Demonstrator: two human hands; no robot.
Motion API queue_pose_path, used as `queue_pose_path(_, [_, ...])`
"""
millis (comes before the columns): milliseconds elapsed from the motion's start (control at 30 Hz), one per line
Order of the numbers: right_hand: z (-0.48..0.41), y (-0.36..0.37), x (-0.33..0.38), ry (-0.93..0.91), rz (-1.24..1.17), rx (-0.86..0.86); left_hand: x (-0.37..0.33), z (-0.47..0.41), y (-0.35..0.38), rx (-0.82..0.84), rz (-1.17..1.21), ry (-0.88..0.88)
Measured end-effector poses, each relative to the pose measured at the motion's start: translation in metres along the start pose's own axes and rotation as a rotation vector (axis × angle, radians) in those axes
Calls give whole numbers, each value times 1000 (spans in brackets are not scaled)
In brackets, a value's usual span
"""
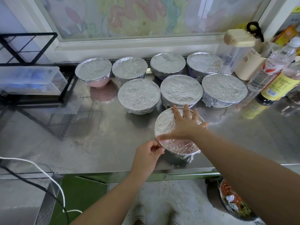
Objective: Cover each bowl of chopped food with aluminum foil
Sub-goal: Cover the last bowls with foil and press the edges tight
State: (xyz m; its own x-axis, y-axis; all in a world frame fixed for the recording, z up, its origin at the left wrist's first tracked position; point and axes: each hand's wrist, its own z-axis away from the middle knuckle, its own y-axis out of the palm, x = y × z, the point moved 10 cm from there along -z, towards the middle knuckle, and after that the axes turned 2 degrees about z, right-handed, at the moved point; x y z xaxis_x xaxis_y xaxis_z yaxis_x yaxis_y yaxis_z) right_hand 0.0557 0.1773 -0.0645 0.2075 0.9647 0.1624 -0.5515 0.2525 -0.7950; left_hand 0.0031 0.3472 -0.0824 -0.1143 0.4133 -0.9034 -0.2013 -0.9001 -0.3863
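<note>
A foil-covered bowl (178, 146) stands near the front edge of the steel counter (81, 135). My right hand (185, 125) lies flat on top of its foil with fingers spread. My left hand (150, 151) pinches the foil at the bowl's left rim between thumb and fingers. Behind it stand several other bowls, each wrapped in foil: three in a middle row (138, 95) (181, 90) (224, 89) and several more along the back (93, 70) (204, 63). One back bowl shows pink below its foil.
A black wire rack (32, 65) with a clear plastic box (29, 80) stands at the left. Bottles (276, 82), a beige holder and a clear jug (233, 51) crowd the right. A window frame runs along the back. White and black cables (40, 172) lie at the lower left.
</note>
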Motion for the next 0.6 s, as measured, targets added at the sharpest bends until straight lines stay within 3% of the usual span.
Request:
queue_pose_path(367, [0, 0, 0, -4, -2, -27, -31, -37, -9, 168, -518, 260])
queue_pose_path(600, [3, 0, -1, 29, -52, -51, -19, -48, 1, 241, -574, 168])
